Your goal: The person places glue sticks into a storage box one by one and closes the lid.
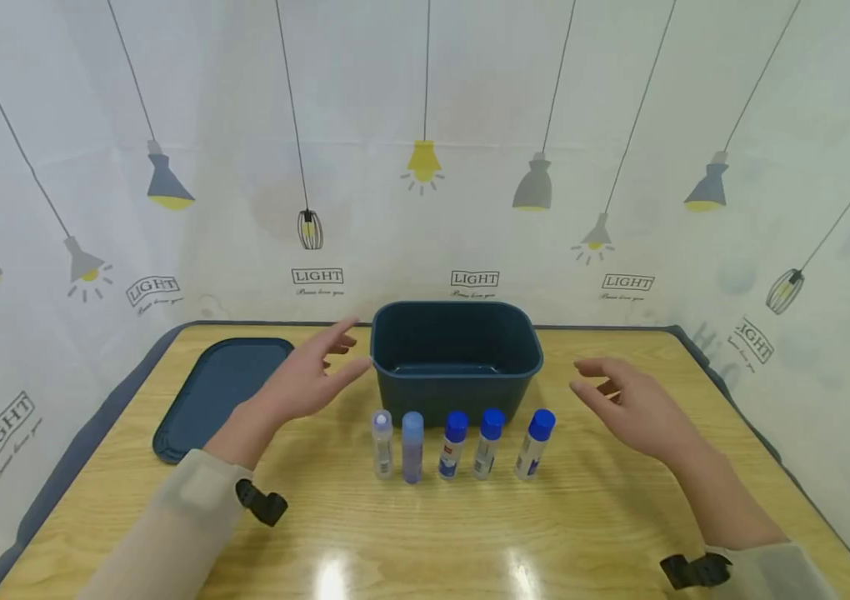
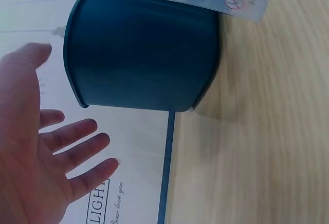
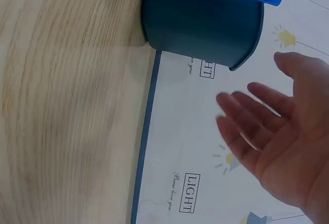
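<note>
A dark blue bin (image 1: 455,400) stands at the back middle of the table, its inside bare as far as I see. In front of it several glue sticks stand upright in a row: a clear-capped one (image 1: 382,446), a light blue one (image 1: 412,448), and dark-blue-capped ones such as the rightmost glue stick (image 1: 536,444). My left hand (image 1: 307,375) hovers by the bin's left side, fingers spread and holding nothing. To the right of the bin, my right hand (image 1: 638,408) hangs in the air, fingers loosely bent around nothing. Both wrist views show bare palms beside the bin.
A dark blue tray (image 1: 233,379) lies at the table's left, partly behind my left hand and forearm. The wooden table (image 1: 365,533) ends at a pale curtain (image 1: 425,233) printed with lamps, which rises behind and along both sides.
</note>
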A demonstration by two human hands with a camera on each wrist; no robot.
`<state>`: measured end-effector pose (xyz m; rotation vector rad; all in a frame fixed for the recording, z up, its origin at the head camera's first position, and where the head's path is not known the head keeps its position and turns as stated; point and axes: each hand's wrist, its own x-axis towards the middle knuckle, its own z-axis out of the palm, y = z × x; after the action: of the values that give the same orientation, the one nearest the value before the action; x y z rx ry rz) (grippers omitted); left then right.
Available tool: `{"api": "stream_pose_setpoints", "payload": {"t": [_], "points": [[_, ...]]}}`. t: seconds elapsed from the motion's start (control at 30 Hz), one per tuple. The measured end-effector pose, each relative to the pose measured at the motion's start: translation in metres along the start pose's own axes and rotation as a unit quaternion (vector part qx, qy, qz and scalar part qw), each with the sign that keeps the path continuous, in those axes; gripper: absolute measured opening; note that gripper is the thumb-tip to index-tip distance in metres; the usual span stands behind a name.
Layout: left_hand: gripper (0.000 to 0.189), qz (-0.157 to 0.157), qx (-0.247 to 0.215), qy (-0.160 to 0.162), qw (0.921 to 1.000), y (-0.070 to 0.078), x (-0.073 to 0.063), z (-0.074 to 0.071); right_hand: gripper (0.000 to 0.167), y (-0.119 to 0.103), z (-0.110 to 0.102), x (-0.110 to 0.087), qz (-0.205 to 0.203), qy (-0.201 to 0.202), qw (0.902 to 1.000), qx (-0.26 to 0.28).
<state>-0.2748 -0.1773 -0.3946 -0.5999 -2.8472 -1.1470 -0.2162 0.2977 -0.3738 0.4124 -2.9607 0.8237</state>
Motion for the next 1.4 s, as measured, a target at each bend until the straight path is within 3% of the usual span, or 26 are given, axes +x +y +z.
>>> {"api": "stream_pose_setpoints", "payload": {"t": [0.17, 0.3, 0.4, 0.6, 0.97, 1.23, 1.4], "points": [[0.097, -0.026, -0.007, -0.027, 0.9993, 0.007, 0.016, 0.002, 0.046, -0.002, 0.001, -0.001, -0.014, -0.001, 0.9968, 0.078], [0.106, -0.032, 0.016, -0.041, 0.9985, 0.011, 0.025, 0.004, 0.040, -0.005, 0.003, -0.003, -0.040, -0.038, 0.9853, 0.162], [0.111, -0.030, 0.026, -0.051, 0.9979, 0.012, 0.028, 0.006, 0.039, -0.008, 0.004, -0.005, -0.056, -0.063, 0.9770, 0.196], [0.118, -0.034, 0.031, -0.068, 0.9966, 0.015, 0.028, 0.008, 0.037, -0.009, 0.013, -0.005, -0.073, -0.090, 0.9729, 0.200], [0.116, -0.047, 0.034, -0.066, 0.9961, 0.015, 0.025, 0.007, 0.039, -0.008, 0.026, -0.006, -0.075, -0.115, 0.9688, 0.206], [0.112, -0.048, 0.031, -0.063, 0.9963, 0.014, 0.026, 0.010, 0.029, -0.006, 0.031, -0.009, -0.076, -0.110, 0.9672, 0.216], [0.113, -0.051, 0.022, -0.067, 0.9962, 0.014, 0.028, 0.012, 0.027, -0.007, 0.028, -0.012, -0.078, -0.081, 0.9728, 0.202]]}}
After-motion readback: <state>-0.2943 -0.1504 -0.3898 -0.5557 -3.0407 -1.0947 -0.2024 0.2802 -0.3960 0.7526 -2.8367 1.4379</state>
